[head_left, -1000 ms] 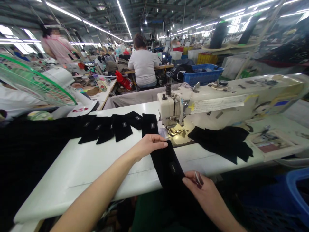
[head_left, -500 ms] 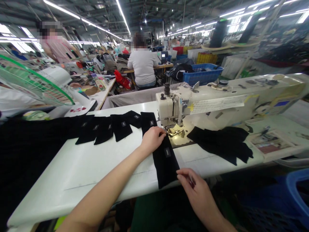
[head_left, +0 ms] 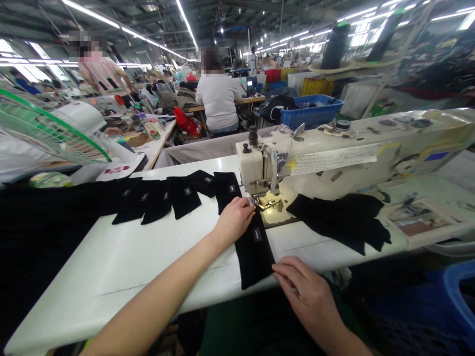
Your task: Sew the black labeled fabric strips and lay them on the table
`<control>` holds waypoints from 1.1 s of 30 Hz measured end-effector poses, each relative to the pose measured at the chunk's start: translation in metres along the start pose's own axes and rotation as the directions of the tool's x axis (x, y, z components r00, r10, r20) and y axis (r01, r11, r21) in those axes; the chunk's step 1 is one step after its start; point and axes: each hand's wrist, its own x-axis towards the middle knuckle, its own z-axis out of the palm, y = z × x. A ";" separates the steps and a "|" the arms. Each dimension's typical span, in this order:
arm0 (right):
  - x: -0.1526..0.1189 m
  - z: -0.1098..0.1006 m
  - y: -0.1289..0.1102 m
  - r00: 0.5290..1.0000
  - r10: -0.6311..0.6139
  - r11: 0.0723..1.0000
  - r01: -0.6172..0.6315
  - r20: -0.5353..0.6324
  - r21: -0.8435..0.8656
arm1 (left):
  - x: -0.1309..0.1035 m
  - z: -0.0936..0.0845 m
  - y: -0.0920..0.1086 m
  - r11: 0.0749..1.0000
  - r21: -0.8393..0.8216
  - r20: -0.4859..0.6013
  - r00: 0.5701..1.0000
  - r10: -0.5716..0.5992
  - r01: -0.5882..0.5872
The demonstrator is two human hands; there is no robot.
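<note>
A black fabric piece point(head_left: 256, 259) with a small dark label point(head_left: 257, 234) lies lengthwise beside the needle area of a sewing machine point(head_left: 258, 168). Its near end reaches the table's front edge. My left hand point(head_left: 235, 220) presses on the piece near the presser foot point(head_left: 267, 202), its fingers bunched together at the fabric's right edge. Lower down, my right hand point(head_left: 308, 289) pinches the near right corner between thumb and forefinger. Something small and greyish shows inside its curled fingers, too little to name. Several labelled black pieces point(head_left: 184, 197) trail leftward in a chain.
More black fabric pieces point(head_left: 337, 220) lie right of the needle, near a small parts tray point(head_left: 419, 222). A green-rimmed fan point(head_left: 55, 128) stands at the left. A blue basket point(head_left: 460, 287) sits low at the right. Beyond the table, a person in white point(head_left: 218, 101) sits facing away.
The left hand's fingers have closed up more tightly by the presser foot. My right hand keeps its pinch on the corner, slightly turned. The view has shifted a little.
</note>
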 end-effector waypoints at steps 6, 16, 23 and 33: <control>0.004 0.005 0.003 0.998 -0.053 0.993 0.051 -0.016 -0.104 | 0.001 0.003 -0.013 0.997 -0.030 -0.026 0.998 0.064 -0.065; 0.003 0.007 0.003 0.997 -0.083 0.986 0.082 0.002 -0.142 | 0.002 0.005 -0.021 0.990 -0.059 -0.067 0.990 0.126 -0.130; 0.003 0.007 0.004 0.999 -0.051 0.992 0.053 0.017 -0.114 | 0.001 0.005 -0.020 0.991 -0.029 -0.056 0.990 0.131 -0.132; 0.007 0.009 0.004 0.998 -0.014 0.990 0.024 0.068 -0.139 | 0.003 0.002 -0.023 0.991 -0.010 -0.027 0.991 0.130 -0.130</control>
